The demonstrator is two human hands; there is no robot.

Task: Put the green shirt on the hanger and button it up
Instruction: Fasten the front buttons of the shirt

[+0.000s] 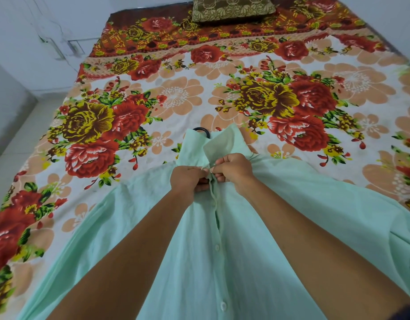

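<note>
The pale green shirt [257,262] lies front-up on the bed, collar pointing away from me, sleeves spread to both sides. A black hanger hook [203,130] pokes out past the collar; the remainder of the hanger is hidden inside the shirt. My left hand [188,180] and my right hand [233,170] meet just below the collar, each pinching an edge of the shirt's front placket at the top. Lower down the placket lies closed, with two white buttons [216,247] showing along it.
The bed is covered by a floral bedsheet [181,95] in red, yellow and peach. A brown patterned pillow [231,8] sits at the far end. White wall and pale floor [21,139] run along the left of the bed.
</note>
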